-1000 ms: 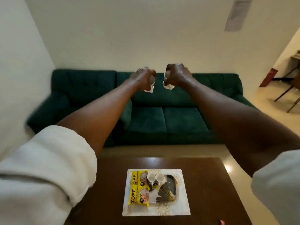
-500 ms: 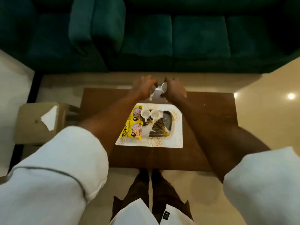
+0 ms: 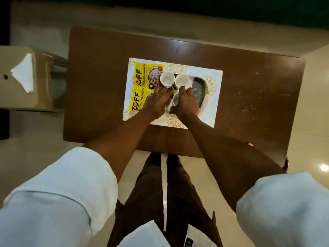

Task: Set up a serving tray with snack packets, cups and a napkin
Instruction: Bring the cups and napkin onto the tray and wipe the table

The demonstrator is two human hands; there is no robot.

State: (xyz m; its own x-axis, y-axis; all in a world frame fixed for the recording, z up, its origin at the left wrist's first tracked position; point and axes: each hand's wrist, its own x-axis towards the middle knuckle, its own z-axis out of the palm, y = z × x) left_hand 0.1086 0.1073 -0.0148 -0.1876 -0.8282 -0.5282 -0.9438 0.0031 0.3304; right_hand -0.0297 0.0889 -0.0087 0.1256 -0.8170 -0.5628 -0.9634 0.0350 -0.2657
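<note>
Head view, looking straight down: we've got both hands low over the serving tray (image 3: 216,97), which sits roughly mid-desk (image 3: 258,90), long axis running left-right across our view. Left hand (image 3: 156,100) is curled round a small white cup (image 3: 168,104), mostly hidden under the fingers, so we can't tell how firm the hold is. Right hand (image 3: 185,102) is wrapped on a second cup (image 3: 175,99), its rim and side peeking out w/ the opening tipped toward the left hand. Both cups are on the near half of the tray, just beside each other, right below the two upright cups (image 3: 167,79) already standing on the far half, which touch or nearly touch, rim to rim. So the key relation, as we judge it: the free spots lie directly under the hands, near side of the standing pair, and each hand is nearest its own spot, left to left, right to right; no crossing needed. Yellow snack packets (image 3: 139,86) lie flat along the tray's left end, long axis running far-to-near, the left hand overlapping their near-right corner. The dark fan-folded napkin (image 3: 199,86) sits at the tray's right part, partly under the right hand. Cups look plain white, small and empty. A pale stool (image 3: 19,97) stands left of the tray, off the desk.
</note>
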